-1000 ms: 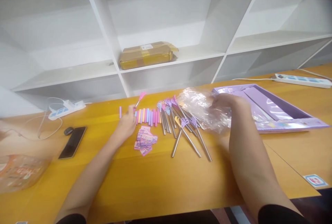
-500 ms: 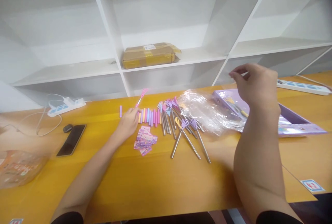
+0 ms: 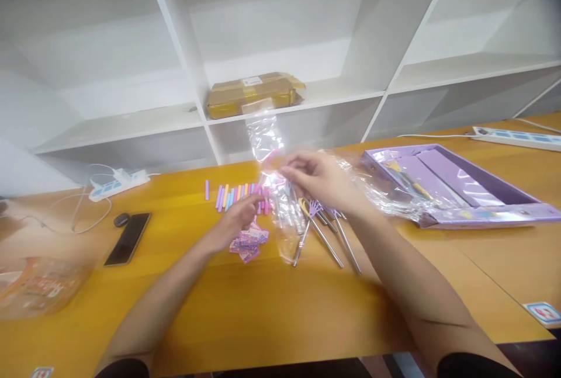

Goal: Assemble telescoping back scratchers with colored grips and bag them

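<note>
At mid-frame, a clear bag (image 3: 264, 135) is held near-upright lengthwise by the pinched right hand (image 3: 318, 176); a pink stick (image 3: 272, 160) seems gripped by the curled left hand (image 3: 241, 217), lower left.

Head view, forward and down over desk (image 3: 263, 314)
</note>
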Tool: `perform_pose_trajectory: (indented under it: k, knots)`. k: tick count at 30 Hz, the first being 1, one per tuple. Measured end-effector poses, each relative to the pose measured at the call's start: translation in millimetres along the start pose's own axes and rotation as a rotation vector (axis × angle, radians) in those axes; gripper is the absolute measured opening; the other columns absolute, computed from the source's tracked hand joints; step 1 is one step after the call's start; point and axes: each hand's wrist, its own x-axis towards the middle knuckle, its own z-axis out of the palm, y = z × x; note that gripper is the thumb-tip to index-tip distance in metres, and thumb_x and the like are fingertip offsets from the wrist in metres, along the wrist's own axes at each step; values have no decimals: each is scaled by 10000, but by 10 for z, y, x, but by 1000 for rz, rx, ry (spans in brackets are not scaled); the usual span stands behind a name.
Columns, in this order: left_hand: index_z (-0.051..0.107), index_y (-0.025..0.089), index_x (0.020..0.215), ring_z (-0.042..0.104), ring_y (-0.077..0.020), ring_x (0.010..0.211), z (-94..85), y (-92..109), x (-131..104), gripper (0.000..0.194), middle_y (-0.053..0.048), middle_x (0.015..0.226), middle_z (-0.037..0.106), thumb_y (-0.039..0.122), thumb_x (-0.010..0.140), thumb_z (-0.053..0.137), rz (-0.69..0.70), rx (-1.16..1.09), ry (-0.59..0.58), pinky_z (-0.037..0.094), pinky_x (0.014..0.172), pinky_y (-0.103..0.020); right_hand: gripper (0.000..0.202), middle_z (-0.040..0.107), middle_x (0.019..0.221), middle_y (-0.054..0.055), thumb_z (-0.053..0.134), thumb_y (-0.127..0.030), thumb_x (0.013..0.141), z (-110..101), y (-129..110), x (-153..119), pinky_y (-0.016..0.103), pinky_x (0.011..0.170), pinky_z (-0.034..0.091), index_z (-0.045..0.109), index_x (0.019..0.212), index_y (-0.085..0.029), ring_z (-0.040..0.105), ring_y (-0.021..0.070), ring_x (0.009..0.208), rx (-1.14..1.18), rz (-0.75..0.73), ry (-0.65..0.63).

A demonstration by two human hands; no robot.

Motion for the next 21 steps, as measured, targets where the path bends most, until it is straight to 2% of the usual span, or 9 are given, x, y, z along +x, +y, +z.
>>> perform_pose_trajectory:
  k: [2,3,6,8,11,15,18,19,21]
  knots:
    - [729,220,1299,439,-148,642,18,21,-21,684,-43,847,598,774,985,481,-22,-37,-114,361,582,-273,246,684,703,-12,740,-475,967,157,56,8,291,535,488,704,979,-231,607,124,574,2,1,-76]
    - [745,225,1272,448,-147,659,21,35,-25,612,-37,845,595,726,986,541,-28,-17,-124,366,595,-269,228,723,762,1,746,-457,961,214,83,13,301,589,531,713,978,-232,650,135,632,7,-16,-116]
    - [797,208,1067,448,-141,658,14,69,-19,462,1,735,520,628,981,628,-28,35,-9,367,612,-262,251,784,892,27,731,-491,965,288,166,41,322,702,591,742,988,-241,720,159,759,56,-53,-229]
    - [789,189,963,388,-123,594,3,72,-9,501,31,662,428,656,978,609,-38,-22,61,321,569,-259,364,781,863,38,646,-576,1008,278,228,79,316,654,580,735,947,-228,709,151,697,89,-6,-270]
    - [774,179,934,324,-101,551,0,44,-3,519,54,638,371,680,954,638,-41,-123,62,263,534,-254,484,757,818,44,558,-649,1033,256,332,149,297,559,540,686,883,-207,663,132,585,111,69,-232]
    - [775,189,960,291,-90,533,74,-13,-8,485,66,619,349,654,976,639,-77,-196,-43,238,530,-243,406,744,877,25,711,-620,949,337,444,194,279,553,523,687,1004,-218,665,141,643,79,81,-180]
    - [784,195,1012,253,-87,515,157,-45,2,484,80,579,309,653,988,628,-128,-238,-157,238,524,-232,403,707,783,9,734,-617,930,430,500,198,294,600,528,690,929,-217,638,148,650,80,88,-173]
    - [789,196,1028,273,-87,518,175,-53,9,489,72,583,346,655,991,623,-136,-237,-180,260,527,-227,409,701,771,11,733,-619,928,444,517,204,301,630,536,690,893,-214,634,149,658,79,83,-149]
    - [799,200,1053,413,-93,575,177,-68,30,503,15,690,537,661,1000,604,-120,-220,-157,351,561,-221,426,706,795,23,738,-628,920,427,545,228,316,696,556,691,855,-209,640,150,688,93,70,-72]
